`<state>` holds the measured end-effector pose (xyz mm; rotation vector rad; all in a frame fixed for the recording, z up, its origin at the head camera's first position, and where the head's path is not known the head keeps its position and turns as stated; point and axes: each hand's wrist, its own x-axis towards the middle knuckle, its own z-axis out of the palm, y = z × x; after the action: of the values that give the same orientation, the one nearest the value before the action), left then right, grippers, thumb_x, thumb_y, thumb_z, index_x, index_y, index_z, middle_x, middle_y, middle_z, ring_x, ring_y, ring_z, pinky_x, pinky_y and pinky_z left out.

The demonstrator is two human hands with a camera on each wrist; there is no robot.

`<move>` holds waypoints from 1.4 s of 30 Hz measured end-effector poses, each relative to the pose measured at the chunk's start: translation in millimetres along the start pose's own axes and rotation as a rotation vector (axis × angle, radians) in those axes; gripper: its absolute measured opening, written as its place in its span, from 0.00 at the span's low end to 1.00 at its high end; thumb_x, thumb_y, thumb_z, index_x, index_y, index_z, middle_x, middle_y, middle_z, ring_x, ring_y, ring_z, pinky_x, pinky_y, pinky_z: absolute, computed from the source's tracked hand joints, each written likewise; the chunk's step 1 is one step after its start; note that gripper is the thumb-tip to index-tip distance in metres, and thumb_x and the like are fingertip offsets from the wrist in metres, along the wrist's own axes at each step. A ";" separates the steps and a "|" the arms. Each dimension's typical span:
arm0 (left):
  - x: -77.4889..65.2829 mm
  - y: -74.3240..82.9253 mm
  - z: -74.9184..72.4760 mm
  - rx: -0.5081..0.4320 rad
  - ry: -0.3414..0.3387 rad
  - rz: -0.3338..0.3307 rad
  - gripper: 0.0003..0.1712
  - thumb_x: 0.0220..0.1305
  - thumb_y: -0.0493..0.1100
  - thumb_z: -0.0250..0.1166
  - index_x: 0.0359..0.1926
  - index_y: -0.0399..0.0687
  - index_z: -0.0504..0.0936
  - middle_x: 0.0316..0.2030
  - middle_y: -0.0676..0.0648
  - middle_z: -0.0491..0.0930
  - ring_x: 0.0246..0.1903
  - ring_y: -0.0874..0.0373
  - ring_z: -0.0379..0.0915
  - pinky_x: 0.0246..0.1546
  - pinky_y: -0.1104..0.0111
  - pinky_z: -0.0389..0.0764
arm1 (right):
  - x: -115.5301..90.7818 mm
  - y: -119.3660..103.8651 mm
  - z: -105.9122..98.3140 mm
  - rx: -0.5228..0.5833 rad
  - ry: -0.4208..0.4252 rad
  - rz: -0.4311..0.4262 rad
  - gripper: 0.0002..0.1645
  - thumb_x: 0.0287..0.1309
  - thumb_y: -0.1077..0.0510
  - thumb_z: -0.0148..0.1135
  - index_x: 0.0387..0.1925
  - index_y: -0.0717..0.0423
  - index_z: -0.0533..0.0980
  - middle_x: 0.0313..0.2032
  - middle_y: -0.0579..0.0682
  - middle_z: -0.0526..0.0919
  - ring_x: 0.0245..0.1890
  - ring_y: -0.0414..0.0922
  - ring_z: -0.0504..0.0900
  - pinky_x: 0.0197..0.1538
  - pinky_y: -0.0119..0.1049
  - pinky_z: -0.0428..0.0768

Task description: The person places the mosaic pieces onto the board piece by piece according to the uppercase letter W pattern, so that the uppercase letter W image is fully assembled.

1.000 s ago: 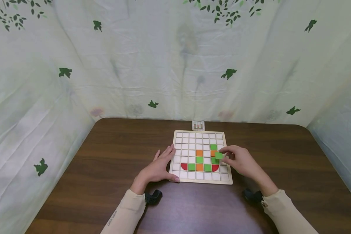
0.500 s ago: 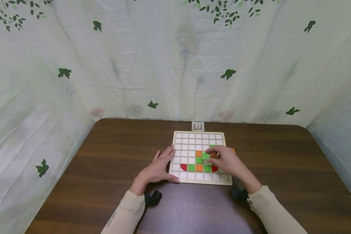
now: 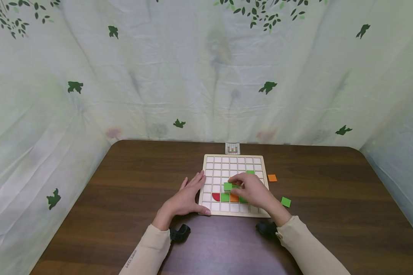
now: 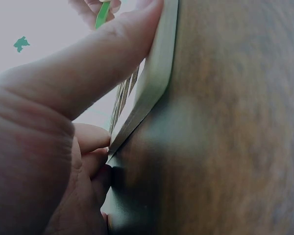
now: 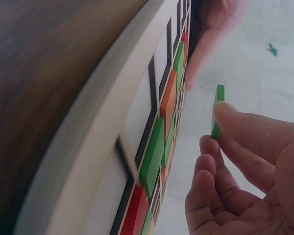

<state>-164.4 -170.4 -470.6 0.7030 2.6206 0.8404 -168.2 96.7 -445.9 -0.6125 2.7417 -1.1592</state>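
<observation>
A square grid board [image 3: 220, 166] with a pale wooden frame lies on the table, with several coloured tiles in its white cells. Thumb and fingertips of my right hand [image 3: 254, 191] pinch a green square tile [image 3: 228, 186] just above the board. In the right wrist view that green tile [image 5: 218, 110] stands on edge between thumb and finger, apart from the board. My left hand [image 3: 186, 198] rests at the board's left side, fingers along the left edge and thumb on the front-left corner. A red rounded tile [image 3: 216, 196] sits in the grid nearby; some tiles are hidden by my right hand.
To the right of the board, an orange tile [image 3: 272, 178] and a loose green tile [image 3: 286, 201] lie on the brown table [image 3: 151, 168]. A small card [image 3: 232, 148] with a grid picture lies behind the board. Pale curtains [image 3: 192, 76] surround the table.
My right hand has moved left across the board with the green tile, uncovering the loose orange and green tiles on the right. The left hand has stayed in place.
</observation>
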 end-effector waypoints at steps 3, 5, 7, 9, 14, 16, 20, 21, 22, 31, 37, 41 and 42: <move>-0.2 0.2 -0.2 -0.005 0.001 0.005 0.70 0.48 0.62 0.79 0.79 0.39 0.47 0.80 0.45 0.37 0.78 0.52 0.30 0.74 0.46 0.30 | 3.7 -2.5 4.3 -0.008 -0.003 0.007 0.14 0.57 0.59 0.73 0.47 0.53 0.86 0.40 0.42 0.85 0.37 0.40 0.78 0.44 0.39 0.79; -0.2 0.5 -0.3 -0.008 0.002 0.006 0.70 0.48 0.63 0.79 0.79 0.39 0.47 0.80 0.45 0.38 0.78 0.52 0.30 0.74 0.46 0.30 | 5.6 -4.6 6.9 -0.018 -0.004 0.012 0.14 0.57 0.58 0.74 0.46 0.53 0.86 0.40 0.43 0.86 0.38 0.40 0.79 0.45 0.40 0.79; 0.0 0.8 -0.3 -0.010 0.004 0.006 0.70 0.48 0.63 0.79 0.79 0.38 0.48 0.80 0.45 0.38 0.79 0.52 0.30 0.74 0.46 0.30 | 7.4 -6.3 9.1 -0.029 -0.007 0.025 0.14 0.57 0.58 0.74 0.46 0.53 0.86 0.41 0.43 0.86 0.39 0.40 0.80 0.46 0.41 0.79; 0.2 0.9 -0.4 -0.009 0.003 0.004 0.70 0.48 0.63 0.79 0.79 0.39 0.47 0.80 0.45 0.38 0.78 0.52 0.30 0.74 0.46 0.30 | 9.6 -8.2 11.1 -0.041 -0.011 0.039 0.14 0.57 0.58 0.74 0.46 0.53 0.86 0.42 0.43 0.86 0.39 0.40 0.80 0.47 0.41 0.80; 0.2 0.9 -0.6 -0.006 0.001 0.001 0.71 0.48 0.63 0.79 0.79 0.39 0.47 0.80 0.45 0.37 0.78 0.52 0.30 0.74 0.46 0.31 | 16.3 -12.0 16.0 -0.060 -0.029 0.065 0.14 0.56 0.59 0.74 0.45 0.53 0.87 0.40 0.43 0.86 0.37 0.39 0.79 0.45 0.39 0.79; 0.1 0.8 -0.7 -0.006 0.002 0.001 0.71 0.48 0.63 0.79 0.79 0.39 0.47 0.80 0.45 0.37 0.78 0.52 0.30 0.74 0.46 0.31 | 18.5 -13.8 17.9 -0.063 -0.032 0.063 0.13 0.56 0.59 0.74 0.45 0.53 0.87 0.38 0.43 0.86 0.35 0.39 0.78 0.43 0.39 0.79; -0.1 0.7 -0.8 -0.007 0.003 -0.003 0.70 0.48 0.63 0.79 0.79 0.39 0.47 0.80 0.45 0.37 0.79 0.52 0.30 0.74 0.46 0.31 | 22.4 -17.2 21.5 -0.068 -0.041 0.053 0.12 0.56 0.60 0.74 0.44 0.55 0.86 0.36 0.44 0.85 0.34 0.40 0.77 0.42 0.38 0.78; -0.1 0.8 -0.9 -0.008 0.002 -0.004 0.70 0.48 0.63 0.79 0.79 0.39 0.47 0.80 0.45 0.37 0.79 0.52 0.30 0.74 0.46 0.31 | 23.2 -17.7 22.3 -0.069 -0.044 0.051 0.12 0.56 0.60 0.74 0.44 0.55 0.86 0.36 0.44 0.85 0.34 0.40 0.77 0.42 0.38 0.78; -0.3 1.1 -1.0 -0.008 0.001 -0.005 0.70 0.48 0.63 0.79 0.79 0.39 0.47 0.80 0.45 0.37 0.79 0.52 0.30 0.74 0.46 0.31 | 23.8 -18.3 23.0 -0.071 -0.047 0.049 0.12 0.56 0.60 0.74 0.44 0.55 0.86 0.36 0.44 0.85 0.34 0.40 0.77 0.42 0.38 0.78; -0.2 3.4 -2.3 -0.005 -0.003 -0.010 0.70 0.48 0.62 0.79 0.79 0.38 0.47 0.80 0.45 0.37 0.79 0.52 0.30 0.74 0.46 0.31 | 29.4 -18.2 26.5 -0.089 -0.054 0.039 0.13 0.56 0.60 0.74 0.44 0.56 0.87 0.37 0.45 0.86 0.33 0.39 0.76 0.41 0.37 0.78; 0.0 3.3 -1.9 0.002 -0.001 -0.006 0.70 0.48 0.62 0.79 0.79 0.38 0.47 0.80 0.44 0.37 0.79 0.51 0.30 0.74 0.46 0.31 | 31.9 -17.0 28.5 -0.110 -0.054 0.021 0.12 0.56 0.59 0.73 0.44 0.56 0.87 0.40 0.46 0.87 0.37 0.40 0.80 0.45 0.40 0.80; 0.3 3.0 -1.6 -0.001 -0.002 -0.003 0.70 0.48 0.62 0.79 0.79 0.38 0.47 0.80 0.45 0.37 0.79 0.51 0.30 0.74 0.45 0.31 | 32.6 -17.2 29.1 -0.113 -0.056 0.017 0.12 0.56 0.60 0.74 0.43 0.56 0.87 0.40 0.47 0.87 0.38 0.41 0.80 0.46 0.41 0.80; 0.4 2.8 -1.5 -0.001 -0.002 -0.002 0.70 0.48 0.62 0.79 0.79 0.38 0.47 0.80 0.45 0.37 0.79 0.51 0.30 0.74 0.45 0.31 | 32.7 -17.3 29.2 -0.115 -0.056 0.016 0.12 0.56 0.60 0.74 0.43 0.56 0.87 0.40 0.47 0.87 0.38 0.41 0.80 0.47 0.41 0.80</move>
<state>-164.3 -168.8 -467.8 0.7002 2.6184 0.8405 -185.3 53.2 -452.3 -0.6242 2.7750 -0.9717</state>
